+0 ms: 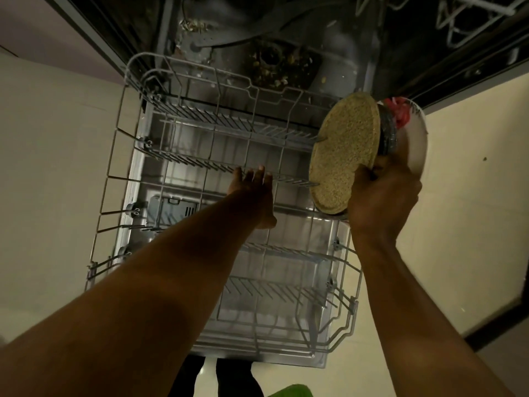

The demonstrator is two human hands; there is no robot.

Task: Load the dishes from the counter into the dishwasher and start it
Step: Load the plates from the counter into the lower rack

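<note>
Right hand [383,196] grip closed around a tilted stack of dishes [343,150], right of frame centre; left hand [254,193] grip open, fingers straight, at the tines of the pulled-out dishwasher rack [186,161], frame centre.

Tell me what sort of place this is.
Probably a home kitchen: an open dishwasher with food scraps in its tub, its wire rack pulled out over a pale tiled floor, and the right hand holding a stack of dishes.
</note>
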